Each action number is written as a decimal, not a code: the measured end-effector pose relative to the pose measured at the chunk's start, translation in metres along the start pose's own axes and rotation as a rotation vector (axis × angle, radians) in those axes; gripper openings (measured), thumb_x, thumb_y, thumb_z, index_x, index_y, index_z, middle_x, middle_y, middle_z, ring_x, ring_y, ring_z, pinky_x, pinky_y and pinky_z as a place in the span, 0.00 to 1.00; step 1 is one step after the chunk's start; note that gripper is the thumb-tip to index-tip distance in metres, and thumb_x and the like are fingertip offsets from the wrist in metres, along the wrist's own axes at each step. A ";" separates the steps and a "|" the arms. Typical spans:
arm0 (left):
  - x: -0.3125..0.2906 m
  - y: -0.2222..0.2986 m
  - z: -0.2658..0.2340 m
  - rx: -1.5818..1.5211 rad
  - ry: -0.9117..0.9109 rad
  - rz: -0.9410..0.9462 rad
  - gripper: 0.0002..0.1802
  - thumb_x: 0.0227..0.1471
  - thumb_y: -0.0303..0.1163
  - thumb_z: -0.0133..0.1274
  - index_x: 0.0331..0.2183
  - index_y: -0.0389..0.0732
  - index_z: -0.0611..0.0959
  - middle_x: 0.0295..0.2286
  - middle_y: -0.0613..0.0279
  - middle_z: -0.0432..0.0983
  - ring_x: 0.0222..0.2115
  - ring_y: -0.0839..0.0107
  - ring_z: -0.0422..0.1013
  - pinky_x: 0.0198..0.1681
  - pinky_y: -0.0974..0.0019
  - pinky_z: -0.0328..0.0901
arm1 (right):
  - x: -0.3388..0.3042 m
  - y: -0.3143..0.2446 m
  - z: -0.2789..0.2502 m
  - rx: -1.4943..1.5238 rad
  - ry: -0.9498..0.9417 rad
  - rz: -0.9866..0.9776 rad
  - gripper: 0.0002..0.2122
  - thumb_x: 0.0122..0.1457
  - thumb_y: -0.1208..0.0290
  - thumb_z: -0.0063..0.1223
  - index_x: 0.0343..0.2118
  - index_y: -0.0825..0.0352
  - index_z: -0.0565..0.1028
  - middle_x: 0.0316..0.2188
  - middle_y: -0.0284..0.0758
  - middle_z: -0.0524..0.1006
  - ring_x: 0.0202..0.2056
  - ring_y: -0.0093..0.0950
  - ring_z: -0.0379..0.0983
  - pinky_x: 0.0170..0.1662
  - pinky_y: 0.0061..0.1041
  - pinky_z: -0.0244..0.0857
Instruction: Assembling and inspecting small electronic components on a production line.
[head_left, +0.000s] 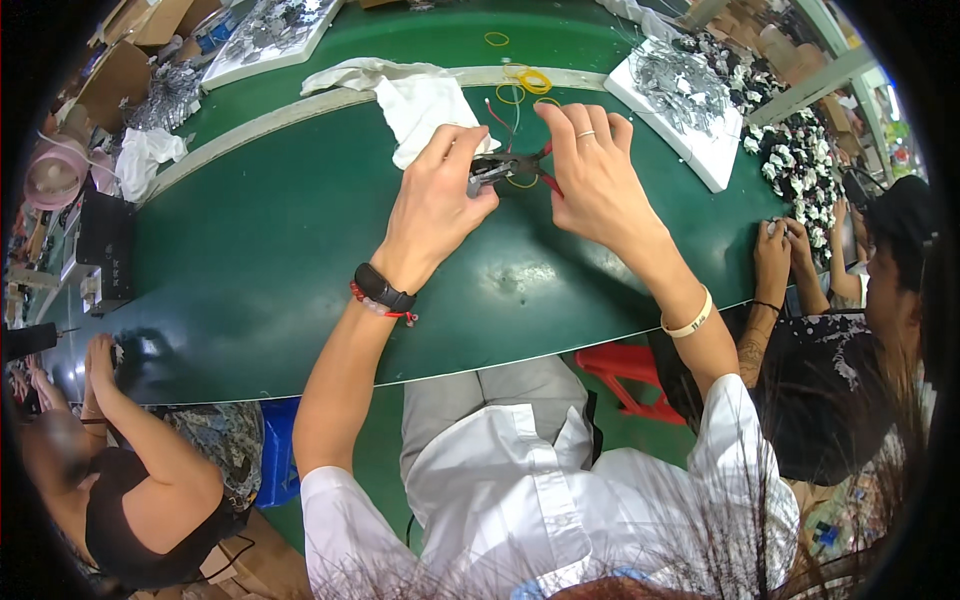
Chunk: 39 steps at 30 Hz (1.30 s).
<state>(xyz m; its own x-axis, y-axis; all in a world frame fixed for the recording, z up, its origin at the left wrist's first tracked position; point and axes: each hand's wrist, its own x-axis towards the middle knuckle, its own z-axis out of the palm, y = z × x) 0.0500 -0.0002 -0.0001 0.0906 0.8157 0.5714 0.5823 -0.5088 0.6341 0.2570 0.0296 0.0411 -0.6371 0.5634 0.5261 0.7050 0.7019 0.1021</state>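
The one head view looks steeply down from the wearer's head. It sits close above the green worktable point(300, 250), facing forward across it.

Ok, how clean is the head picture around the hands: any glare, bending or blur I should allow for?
Head view: the left hand and right hand are sharp and evenly lit around the small dark part; a pale glare patch sits on the green table just below them; the table's edges bow with the fisheye; black corners frame the picture, and stray hair blurs the lower edge.
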 end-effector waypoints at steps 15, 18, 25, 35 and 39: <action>-0.002 -0.007 0.003 0.055 -0.010 0.072 0.29 0.38 0.21 0.60 0.48 0.34 0.79 0.43 0.49 0.76 0.39 0.50 0.76 0.43 0.56 0.71 | 0.002 0.006 -0.004 0.066 -0.059 0.036 0.47 0.37 0.84 0.60 0.66 0.73 0.52 0.45 0.46 0.69 0.49 0.44 0.65 0.55 0.39 0.58; -0.002 -0.008 0.003 0.066 -0.017 0.107 0.28 0.38 0.20 0.60 0.47 0.33 0.78 0.42 0.47 0.76 0.39 0.48 0.75 0.43 0.53 0.71 | 0.001 0.009 -0.003 0.067 -0.053 0.013 0.46 0.38 0.83 0.61 0.65 0.74 0.53 0.45 0.47 0.70 0.49 0.44 0.66 0.54 0.39 0.59; -0.003 -0.007 0.005 0.058 -0.045 0.076 0.28 0.38 0.20 0.60 0.47 0.33 0.79 0.43 0.47 0.76 0.41 0.48 0.75 0.45 0.54 0.71 | 0.001 0.008 0.000 0.017 0.041 -0.058 0.43 0.40 0.83 0.60 0.65 0.70 0.58 0.45 0.44 0.71 0.48 0.43 0.68 0.55 0.40 0.59; -0.003 -0.003 0.010 0.048 -0.023 0.081 0.28 0.38 0.20 0.61 0.47 0.35 0.81 0.42 0.52 0.78 0.39 0.54 0.78 0.42 0.59 0.73 | 0.002 0.009 -0.011 -0.005 0.054 -0.053 0.45 0.35 0.83 0.61 0.65 0.64 0.63 0.33 0.37 0.73 0.37 0.38 0.70 0.42 0.33 0.64; -0.002 -0.003 0.008 0.059 -0.017 0.077 0.27 0.39 0.21 0.61 0.47 0.36 0.81 0.40 0.52 0.77 0.37 0.55 0.78 0.41 0.60 0.72 | -0.002 0.012 -0.007 0.054 0.068 -0.022 0.43 0.35 0.81 0.63 0.63 0.63 0.66 0.38 0.37 0.73 0.42 0.39 0.70 0.47 0.35 0.63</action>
<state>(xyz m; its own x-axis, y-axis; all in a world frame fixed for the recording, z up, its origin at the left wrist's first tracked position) 0.0547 0.0016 -0.0073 0.1505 0.7793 0.6083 0.6193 -0.5539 0.5565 0.2684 0.0338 0.0467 -0.6287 0.5178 0.5803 0.6716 0.7377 0.0694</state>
